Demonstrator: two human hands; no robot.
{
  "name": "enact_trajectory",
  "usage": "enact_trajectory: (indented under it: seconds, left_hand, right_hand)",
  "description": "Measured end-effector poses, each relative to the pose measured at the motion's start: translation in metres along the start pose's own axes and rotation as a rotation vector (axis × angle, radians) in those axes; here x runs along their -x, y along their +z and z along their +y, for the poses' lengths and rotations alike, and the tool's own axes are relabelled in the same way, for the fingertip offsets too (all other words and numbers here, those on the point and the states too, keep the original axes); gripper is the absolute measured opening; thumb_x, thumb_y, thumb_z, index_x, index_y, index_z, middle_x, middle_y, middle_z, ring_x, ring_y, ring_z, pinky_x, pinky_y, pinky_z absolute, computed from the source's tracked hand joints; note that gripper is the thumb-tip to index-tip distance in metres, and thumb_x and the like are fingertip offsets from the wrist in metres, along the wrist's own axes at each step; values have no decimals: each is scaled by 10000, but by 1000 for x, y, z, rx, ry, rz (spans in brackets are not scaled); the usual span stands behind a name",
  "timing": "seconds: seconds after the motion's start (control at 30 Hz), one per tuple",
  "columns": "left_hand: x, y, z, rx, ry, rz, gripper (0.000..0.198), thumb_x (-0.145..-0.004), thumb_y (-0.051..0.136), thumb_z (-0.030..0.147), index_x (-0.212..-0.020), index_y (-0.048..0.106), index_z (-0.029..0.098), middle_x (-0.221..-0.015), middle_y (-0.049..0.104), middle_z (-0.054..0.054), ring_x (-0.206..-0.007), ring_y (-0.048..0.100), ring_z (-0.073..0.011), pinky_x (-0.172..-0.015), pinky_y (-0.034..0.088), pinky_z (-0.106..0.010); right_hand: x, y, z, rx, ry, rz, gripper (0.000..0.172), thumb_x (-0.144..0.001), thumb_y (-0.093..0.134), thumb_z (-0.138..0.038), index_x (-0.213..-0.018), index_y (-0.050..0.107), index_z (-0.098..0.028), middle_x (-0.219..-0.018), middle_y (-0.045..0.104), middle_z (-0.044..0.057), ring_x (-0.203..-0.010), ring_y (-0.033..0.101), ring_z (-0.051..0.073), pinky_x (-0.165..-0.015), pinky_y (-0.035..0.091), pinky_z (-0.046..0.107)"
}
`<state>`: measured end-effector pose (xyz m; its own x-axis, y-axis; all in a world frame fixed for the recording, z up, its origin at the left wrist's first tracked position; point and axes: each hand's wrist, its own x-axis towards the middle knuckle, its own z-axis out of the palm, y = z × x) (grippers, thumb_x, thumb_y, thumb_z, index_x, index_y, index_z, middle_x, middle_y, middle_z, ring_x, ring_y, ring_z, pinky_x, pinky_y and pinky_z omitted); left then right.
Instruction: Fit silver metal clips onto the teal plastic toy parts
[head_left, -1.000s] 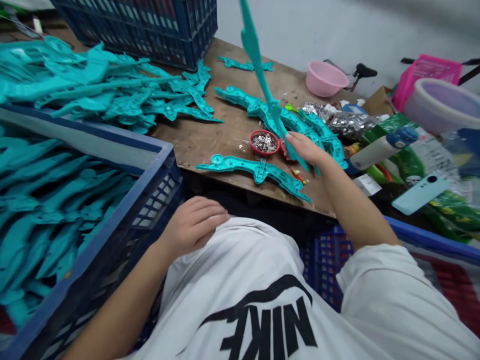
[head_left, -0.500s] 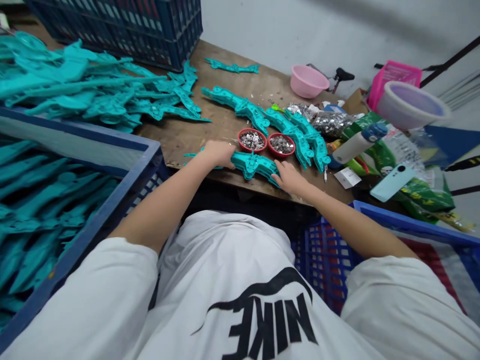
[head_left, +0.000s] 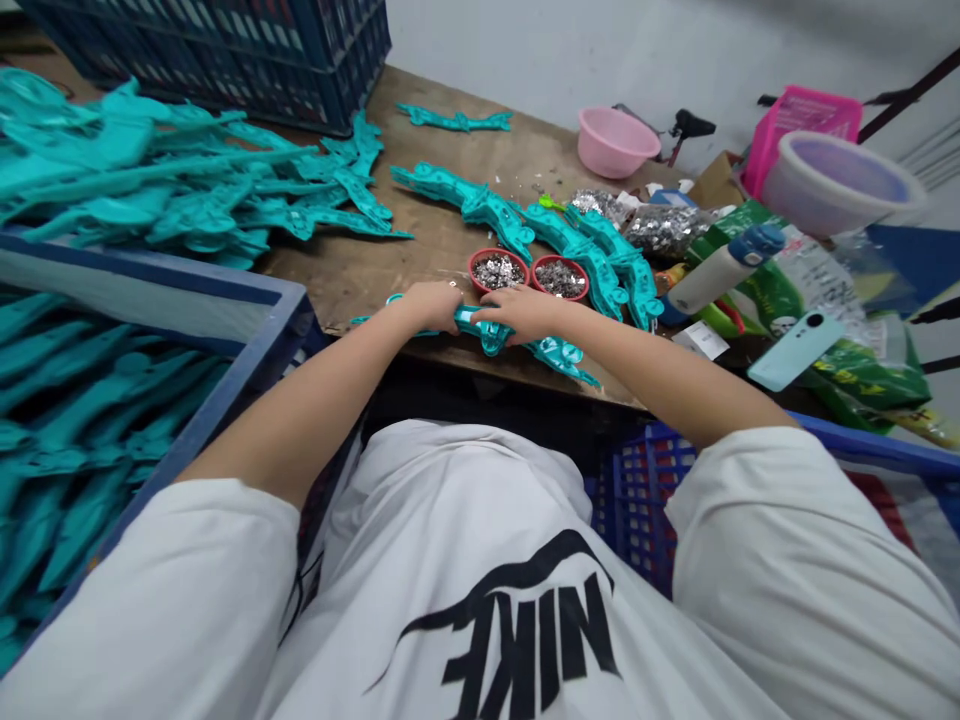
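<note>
At the table's front edge lies a long teal plastic part (head_left: 556, 352), its right end uncovered and its middle partly under my fingers. My left hand (head_left: 433, 306) is closed around the part's left portion. My right hand (head_left: 521, 311) is over the middle, fingertips drawn together against the part close to my left hand; whether a small piece is between them is hidden. Just behind my hands stand two red bowls, a left bowl (head_left: 471, 272) and a right bowl (head_left: 587, 283), both holding small shiny metal pieces.
Several finished-looking teal parts (head_left: 491, 215) lie behind the bowls. A teal heap (head_left: 187, 190) covers the table's left, beside a dark blue crate (head_left: 225, 60). A blue bin (head_left: 281, 300) stands left. Rightward are a bottle (head_left: 712, 285), a phone (head_left: 796, 350) and a pink basin (head_left: 616, 145).
My right hand has moved left from the teal part's right end to its middle, near my left hand. The part's right end is now uncovered. The view has shifted slightly.
</note>
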<state>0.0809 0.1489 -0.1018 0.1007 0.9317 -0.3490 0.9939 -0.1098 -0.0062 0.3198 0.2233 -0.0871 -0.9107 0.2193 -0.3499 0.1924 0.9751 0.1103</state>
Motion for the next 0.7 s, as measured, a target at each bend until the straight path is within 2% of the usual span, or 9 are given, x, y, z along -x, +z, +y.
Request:
enact_trajectory:
  seconds: [0.07,0.2,0.3,0.37,0.43,0.57,0.7]
  left_hand:
    - [3,1,0,-1,1,11,697,-1001,948,493,-1631,906,196,-1602,902,-232,-1488,873,-471,-1252,694,-441]
    - [3,3,1,21,13,24,671,-1014,937,482,-1610,907,175,-1569,907,-257,-1453,878,-483,-1222,708,-478]
    - [-1,4,2,46,30,15,709,-963,977,424,-1623,899,178,-1578,907,-252,-1461,869,-476,-1224,703,-472]
    - [-4,5,3,61,48,9,715,-942,994,387,-1623,901,188,-1615,895,-241,-1494,856,-469,-1252,690,-464]
    - [-7,6,2,76,60,8,699,-934,1004,363,-1606,911,194,-1646,884,-232,-1526,845,-464,-1281,678,-456]
    - [-13,10,-2,101,60,6,645,-917,1041,360,-1539,948,221,-1618,904,-202,-1525,848,-454,-1294,666,-440]
    - [-18,17,-11,119,80,42,620,-842,1090,372,-1428,977,205,-1550,926,-213,-1473,865,-454,-1256,665,-431]
  right_hand:
    - [-11,-6,2,68,-64,-44,936,-1106,960,-298,-1963,587,-341,-1922,608,234,-1704,658,474,-1337,566,608]
    - [-19,-11,-4,149,-126,-143,838,-1112,918,-238,-1908,680,-350,-1890,613,248,-1633,702,459,-1284,547,560]
    - [-25,-14,-7,148,-122,-176,700,-1094,941,-272,-1778,799,-310,-1743,701,223,-1363,801,404,-1143,575,492]
    - [-27,-16,-7,145,-124,-184,650,-1088,950,-279,-1727,835,-299,-1680,724,206,-1238,813,367,-1056,580,456]
    - [-29,-17,-6,144,-127,-188,663,-1084,952,-270,-1737,835,-281,-1659,721,210,-1230,810,362,-1027,581,440]
    - [-30,-18,-9,139,-137,-189,758,-1051,985,-243,-1789,811,-262,-1641,727,205,-1331,798,362,-1078,592,422]
    - [-33,-18,-22,145,-137,-176,694,-1049,989,-257,-1730,860,-266,-1583,796,188,-1132,823,304,-987,597,390]
